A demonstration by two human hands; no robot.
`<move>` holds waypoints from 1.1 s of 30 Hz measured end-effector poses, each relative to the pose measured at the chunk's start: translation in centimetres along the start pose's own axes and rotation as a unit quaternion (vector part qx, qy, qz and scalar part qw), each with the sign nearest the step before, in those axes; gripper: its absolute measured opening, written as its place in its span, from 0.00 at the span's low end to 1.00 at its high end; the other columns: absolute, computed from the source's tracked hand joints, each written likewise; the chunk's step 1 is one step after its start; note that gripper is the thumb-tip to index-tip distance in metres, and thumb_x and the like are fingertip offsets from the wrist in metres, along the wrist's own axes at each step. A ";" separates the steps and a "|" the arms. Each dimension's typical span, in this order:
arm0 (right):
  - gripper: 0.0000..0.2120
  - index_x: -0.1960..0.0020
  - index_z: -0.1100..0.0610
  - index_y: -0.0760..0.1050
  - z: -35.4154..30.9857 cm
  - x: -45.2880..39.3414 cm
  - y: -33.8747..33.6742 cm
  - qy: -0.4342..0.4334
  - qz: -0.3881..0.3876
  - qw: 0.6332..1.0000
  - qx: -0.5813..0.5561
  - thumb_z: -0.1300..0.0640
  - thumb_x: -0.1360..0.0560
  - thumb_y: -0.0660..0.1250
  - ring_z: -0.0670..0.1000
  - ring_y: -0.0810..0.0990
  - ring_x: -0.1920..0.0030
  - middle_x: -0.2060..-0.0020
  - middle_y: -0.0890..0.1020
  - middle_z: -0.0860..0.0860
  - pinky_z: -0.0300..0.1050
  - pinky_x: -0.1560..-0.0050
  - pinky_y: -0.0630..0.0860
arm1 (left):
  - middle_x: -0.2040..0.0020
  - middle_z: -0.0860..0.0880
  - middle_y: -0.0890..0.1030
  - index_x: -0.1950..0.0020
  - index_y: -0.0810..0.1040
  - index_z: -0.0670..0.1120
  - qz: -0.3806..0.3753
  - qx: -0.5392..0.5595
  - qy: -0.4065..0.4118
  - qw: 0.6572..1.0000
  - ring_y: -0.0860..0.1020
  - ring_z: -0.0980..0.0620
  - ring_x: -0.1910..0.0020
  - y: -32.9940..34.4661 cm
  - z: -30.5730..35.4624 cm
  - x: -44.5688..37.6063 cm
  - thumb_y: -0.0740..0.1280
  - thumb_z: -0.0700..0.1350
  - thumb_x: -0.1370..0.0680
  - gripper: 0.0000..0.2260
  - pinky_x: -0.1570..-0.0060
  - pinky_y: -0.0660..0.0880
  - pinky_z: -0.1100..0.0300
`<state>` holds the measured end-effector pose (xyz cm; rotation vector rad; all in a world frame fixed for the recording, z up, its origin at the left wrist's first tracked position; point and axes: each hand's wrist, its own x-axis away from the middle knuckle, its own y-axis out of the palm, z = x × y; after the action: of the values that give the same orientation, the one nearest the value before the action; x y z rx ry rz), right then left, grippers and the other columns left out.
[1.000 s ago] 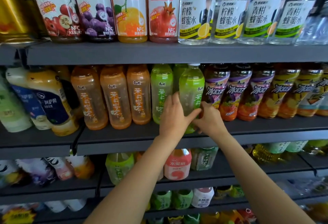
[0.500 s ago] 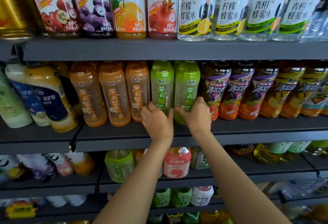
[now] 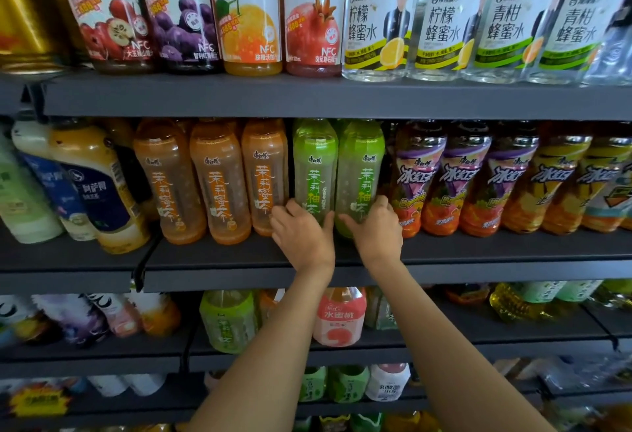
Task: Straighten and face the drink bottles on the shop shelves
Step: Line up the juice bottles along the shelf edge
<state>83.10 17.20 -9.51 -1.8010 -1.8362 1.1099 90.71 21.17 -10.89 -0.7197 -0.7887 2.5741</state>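
Dark grey shop shelving fills the view; take the middle shelf (image 3: 219, 257) as landmark. On it stand two green tea bottles: the left green bottle (image 3: 314, 164) and the right green bottle (image 3: 359, 171), side by side and upright, labels facing out. To their left stand three orange tea bottles (image 3: 219, 185). Both forearms reach up from below the shelf. The left hand (image 3: 302, 235) curls its fingers round the left green bottle's base; the right hand (image 3: 378, 226) grips the right green bottle's base.
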 end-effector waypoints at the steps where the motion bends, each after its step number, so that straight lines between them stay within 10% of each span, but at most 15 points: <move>1: 0.26 0.42 0.63 0.66 -0.1 0.0 0.0 0.001 0.000 1.000 0.003 0.46 0.28 0.70 0.60 0.76 0.44 0.43 0.76 0.58 0.50 0.54 0.73 | 0.39 0.41 0.69 0.36 0.69 0.39 -0.001 -0.001 -0.001 1.000 0.66 0.43 0.38 0.0 0.0 0.0 0.70 0.54 0.27 0.27 0.41 0.63 0.53; 11: 0.18 0.44 0.63 0.70 -1.6 3.6 -0.9 -0.091 0.130 0.983 -0.097 0.51 0.26 0.69 0.57 0.78 0.55 0.46 0.73 0.57 0.46 0.64 0.69 | 0.47 0.44 0.72 0.40 0.71 0.40 0.068 0.122 0.109 0.984 0.72 0.48 0.46 -5.7 -4.9 0.2 0.69 0.42 0.26 0.17 0.43 0.70 0.54; 16: 0.19 0.39 0.60 0.72 -8.4 4.6 1.7 -0.254 0.045 0.965 -0.035 0.48 0.23 0.65 0.56 0.80 0.51 0.46 0.78 0.55 0.51 0.54 0.78 | 0.39 0.38 0.71 0.35 0.67 0.36 0.045 0.101 0.043 0.993 0.69 0.42 0.37 -9.9 -8.0 -3.6 0.69 0.44 0.25 0.23 0.37 0.67 0.51; 22: 0.37 0.26 0.63 0.51 -11.4 4.6 5.9 -0.111 0.014 0.991 0.079 0.44 0.24 0.63 0.58 0.78 0.43 0.33 0.69 0.57 0.50 0.51 0.76 | 0.37 0.44 0.74 0.33 0.67 0.41 -0.068 0.026 0.095 0.993 0.73 0.46 0.37 -11.1 -9.9 -6.5 0.67 0.51 0.24 0.24 0.41 0.71 0.53; 33: 0.22 0.41 0.64 0.64 -13.8 5.3 6.7 -0.018 0.079 0.996 0.031 0.52 0.26 0.69 0.61 0.77 0.44 0.41 0.75 0.60 0.52 0.52 0.73 | 0.43 0.43 0.79 0.37 0.68 0.41 -0.101 -0.037 0.134 0.985 0.78 0.43 0.44 -11.6 -10.7 -9.1 0.65 0.53 0.23 0.21 0.49 0.74 0.54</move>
<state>96.81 25.57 -6.95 -1.9278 -1.6839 1.2502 106.13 30.53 -8.30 -0.9343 -0.8251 2.2200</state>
